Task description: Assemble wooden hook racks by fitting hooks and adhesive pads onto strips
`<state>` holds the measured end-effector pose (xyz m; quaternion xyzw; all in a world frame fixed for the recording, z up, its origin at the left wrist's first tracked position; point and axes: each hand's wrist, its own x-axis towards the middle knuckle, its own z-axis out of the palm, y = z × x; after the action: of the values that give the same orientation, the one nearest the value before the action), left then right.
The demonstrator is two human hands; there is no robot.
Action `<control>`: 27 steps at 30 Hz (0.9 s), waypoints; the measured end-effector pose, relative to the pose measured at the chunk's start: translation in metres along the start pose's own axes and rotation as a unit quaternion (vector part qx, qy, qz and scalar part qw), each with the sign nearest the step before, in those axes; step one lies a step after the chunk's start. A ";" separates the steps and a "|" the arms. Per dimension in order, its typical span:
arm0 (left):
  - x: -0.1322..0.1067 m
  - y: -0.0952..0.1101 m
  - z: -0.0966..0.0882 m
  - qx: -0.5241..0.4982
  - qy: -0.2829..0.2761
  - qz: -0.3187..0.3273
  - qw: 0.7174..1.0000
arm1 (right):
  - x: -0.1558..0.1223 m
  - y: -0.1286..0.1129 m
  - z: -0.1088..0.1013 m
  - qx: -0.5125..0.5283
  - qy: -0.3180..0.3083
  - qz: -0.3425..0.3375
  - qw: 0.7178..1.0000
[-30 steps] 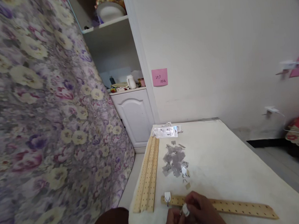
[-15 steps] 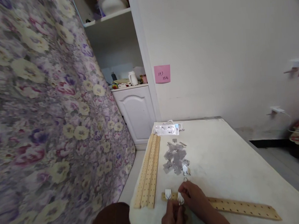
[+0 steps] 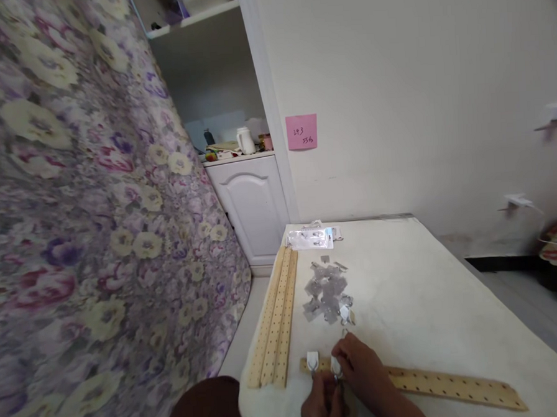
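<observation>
A perforated wooden strip (image 3: 456, 389) lies across the near part of the table, its middle hidden behind my hands. Near its left end sits one white wall hook (image 3: 313, 361). Beside that, a second white hook (image 3: 336, 366) lies over the strip. My right hand (image 3: 364, 366) pinches the upper right side of this second hook. From below, my left hand (image 3: 320, 404) has closed fingers at its lower metal end; the exact contact is partly hidden. Just beyond my right fingertips is a small curved piece, partly covered.
Three perforated wooden strips (image 3: 275, 320) lie along the table's left edge. Farther up are a pile of clear hook pieces (image 3: 327, 293), a white hook (image 3: 344, 313) at its edge and a clear hook package (image 3: 308, 238). A brown rounded object (image 3: 205, 408) stands left of the table.
Both hands stay at the second hook with only slight finger movement. My right hand has shifted a little over the hook, and the view has tilted slightly.
</observation>
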<state>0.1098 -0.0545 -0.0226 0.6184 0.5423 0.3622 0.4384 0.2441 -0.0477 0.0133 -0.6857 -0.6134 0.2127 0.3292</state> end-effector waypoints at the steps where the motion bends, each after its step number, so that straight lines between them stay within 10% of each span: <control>1: -0.001 0.000 0.000 -0.002 0.002 -0.002 1.000 | 0.000 0.000 0.000 -0.001 0.000 0.000 1.000; 27: 0.003 -0.018 0.008 -0.104 -0.023 -0.067 0.992 | -0.004 0.001 0.002 -0.001 -0.003 0.020 1.000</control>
<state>0.1118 -0.0527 -0.0421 0.5400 0.5321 0.3721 0.5356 0.2431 -0.0509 0.0111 -0.6977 -0.6004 0.2211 0.3222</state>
